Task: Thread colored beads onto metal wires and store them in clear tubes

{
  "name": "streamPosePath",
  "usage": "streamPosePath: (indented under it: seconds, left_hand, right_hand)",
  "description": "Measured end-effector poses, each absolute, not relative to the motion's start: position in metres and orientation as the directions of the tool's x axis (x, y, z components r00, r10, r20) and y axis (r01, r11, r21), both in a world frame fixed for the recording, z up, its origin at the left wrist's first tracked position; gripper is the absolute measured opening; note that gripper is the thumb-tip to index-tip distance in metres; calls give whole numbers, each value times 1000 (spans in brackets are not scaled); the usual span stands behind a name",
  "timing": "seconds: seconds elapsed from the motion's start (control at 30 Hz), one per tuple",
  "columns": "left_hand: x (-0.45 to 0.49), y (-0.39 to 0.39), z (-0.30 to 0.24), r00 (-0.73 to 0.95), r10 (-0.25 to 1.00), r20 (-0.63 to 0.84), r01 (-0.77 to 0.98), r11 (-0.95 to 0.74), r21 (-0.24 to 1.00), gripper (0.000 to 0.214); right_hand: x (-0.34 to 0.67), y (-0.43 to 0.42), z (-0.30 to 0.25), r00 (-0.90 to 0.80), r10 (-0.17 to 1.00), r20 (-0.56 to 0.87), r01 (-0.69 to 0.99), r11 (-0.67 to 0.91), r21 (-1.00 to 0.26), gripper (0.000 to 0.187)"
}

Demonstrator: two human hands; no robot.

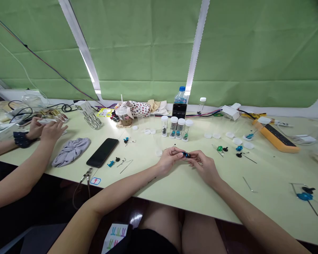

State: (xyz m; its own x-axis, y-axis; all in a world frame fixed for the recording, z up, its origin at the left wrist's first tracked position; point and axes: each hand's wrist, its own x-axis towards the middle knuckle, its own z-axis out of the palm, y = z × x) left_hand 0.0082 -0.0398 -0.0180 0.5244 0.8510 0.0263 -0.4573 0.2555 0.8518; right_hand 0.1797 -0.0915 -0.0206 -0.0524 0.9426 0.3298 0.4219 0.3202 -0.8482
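My left hand [171, 158] and my right hand [202, 164] meet above the table, both closed on a small blue and black part [186, 154]. Fingertips cover much of it, so its exact kind cannot be made out. Behind my hands stand several clear tubes with white caps [174, 127], holding small coloured pieces. To the right lie a green piece [219, 149], a blue piece [239, 148] and a black piece [239, 155] beside thin metal rods. Left of my hands are a blue piece [111, 163], a black round piece [117, 159] and bent metal wires [126, 166].
A black phone [102, 152] and a grey cloth band [71, 151] lie left. A propped phone with a timer [179, 110] leans before a water bottle [180, 95]. An orange power strip [277, 135] sits right. Another person's hands [49, 128] work at far left.
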Motion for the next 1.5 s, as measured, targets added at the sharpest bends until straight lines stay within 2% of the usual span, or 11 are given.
streamPosePath:
  seconds: [0.67,0.93,1.5]
  left_hand:
    - [8,-40,-17,533,846,32,-454,254,854,32]
    - [8,-39,-19,529,847,38,-456,246,856,30]
    - [8,-39,-19,525,851,6,-445,269,854,33]
  right_hand:
    - [178,-92,-17,-58,929,366,430,354,-831,26]
    - [179,-91,-17,-96,875,474,541,445,-713,25]
    - [179,-92,-18,-89,906,414,463,405,-788,26]
